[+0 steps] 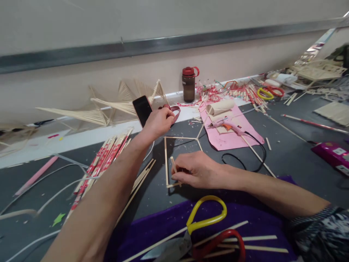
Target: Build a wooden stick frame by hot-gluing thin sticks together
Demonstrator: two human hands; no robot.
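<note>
My right hand pinches a short wooden stick that stands nearly upright between thumb and fingers. It is over the lower edge of a flat frame of thin wooden sticks on the dark table. My left hand is stretched forward above the frame's far side, fingers curled together; what they hold, if anything, is hidden. Just behind those fingers is a dark red loop, and beside the hand a phone leans upright. A pink glue gun lies on a pink sheet to the right.
Scissors with yellow and red handles lie on purple cloth in front, among loose sticks. Red-wrapped stick bundles and white cables are at left. A bottle and fan-shaped stick models stand along the wall.
</note>
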